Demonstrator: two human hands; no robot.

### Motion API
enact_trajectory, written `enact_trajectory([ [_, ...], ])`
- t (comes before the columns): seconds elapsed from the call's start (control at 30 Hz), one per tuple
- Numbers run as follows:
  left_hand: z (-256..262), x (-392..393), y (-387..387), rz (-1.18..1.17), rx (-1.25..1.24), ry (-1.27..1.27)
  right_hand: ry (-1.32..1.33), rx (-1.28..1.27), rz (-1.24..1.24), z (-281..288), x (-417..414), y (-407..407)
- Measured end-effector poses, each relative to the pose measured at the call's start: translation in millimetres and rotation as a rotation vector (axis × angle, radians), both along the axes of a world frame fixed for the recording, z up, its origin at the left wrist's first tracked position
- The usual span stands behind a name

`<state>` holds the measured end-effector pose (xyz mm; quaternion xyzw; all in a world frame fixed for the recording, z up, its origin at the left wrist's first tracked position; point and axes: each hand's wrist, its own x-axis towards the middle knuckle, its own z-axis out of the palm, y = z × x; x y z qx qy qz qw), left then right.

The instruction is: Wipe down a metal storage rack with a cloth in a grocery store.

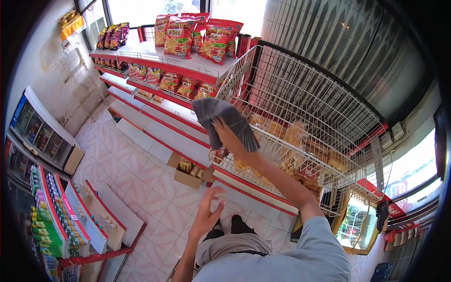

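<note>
A dark grey cloth [225,121] hangs from my right hand [230,139], whose fingers are closed on it beside the near left corner of a white wire basket rack [299,141]. Lower down, my left hand [208,211] is raised over the floor with its fingers curled apart and nothing seen in it. Packaged breads [275,128] lie inside the wire rack. To the left, red snack bags [179,37] stand on the top of a white shelf unit with red edges [158,61], and smaller snack packs [169,81] fill the tier below.
An open cardboard box [186,179] with packets stands on the tiled floor [151,197] by the lower shelf. A bottle shelf [95,208] is at the lower left, near a glass-door fridge [45,130]. A yellow-framed glass case [356,222] stands at right.
</note>
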<state>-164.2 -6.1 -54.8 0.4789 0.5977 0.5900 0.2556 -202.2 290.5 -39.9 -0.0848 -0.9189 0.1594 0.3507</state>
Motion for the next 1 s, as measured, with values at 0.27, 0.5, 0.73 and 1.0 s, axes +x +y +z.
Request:
enact_trajectory([
  [0.27,36,-24,118,0.243,0.241,-0.213,0.048,0.245,0.048,18,2,-4],
  [0.5,36,-46,208,0.459,0.349,-0.155,-0.044,0.101,-0.092,110,57,-38],
  [0.73,-2,-48,264,0.793,0.344,-0.271,0.043,-0.104,-0.475,151,210,-66],
  [1.0,38,-138,246,0.445,0.124,-0.374,-0.059,0.242,-0.834,63,242,-34],
])
